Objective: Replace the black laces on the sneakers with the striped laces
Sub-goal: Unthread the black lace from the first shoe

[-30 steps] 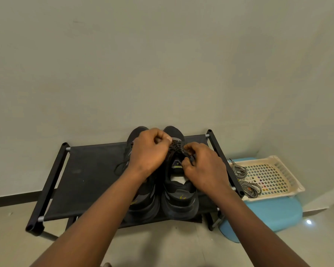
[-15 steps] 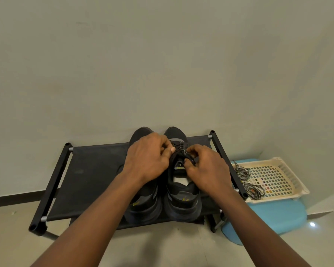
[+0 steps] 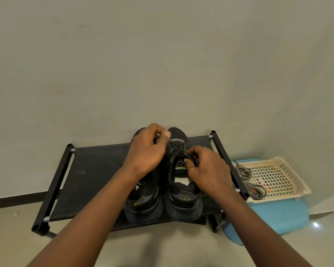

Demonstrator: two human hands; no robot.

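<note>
Two black sneakers stand side by side on a black shoe rack (image 3: pixel 96 170), toes toward the wall. The right sneaker (image 3: pixel 183 197) carries a black lace (image 3: pixel 176 148) crossed over its tongue. My left hand (image 3: pixel 147 149) hovers over the left sneaker (image 3: pixel 145 205), fingers curled and pinching one lace end at the right shoe's upper eyelets. My right hand (image 3: pixel 206 168) pinches the other lace end near the tongue. Two bundled black-and-white striped laces (image 3: pixel 249 180) lie in a cream tray at the right.
The cream perforated tray (image 3: pixel 278 178) sits on a blue stool (image 3: pixel 274 216) right of the rack. A plain wall stands close behind the rack. Pale tiled floor lies in front, under my forearms.
My left hand has risen a little toward the toe of the shoes, pulling its lace end. My right hand stays at the tongue of the right sneaker.
</note>
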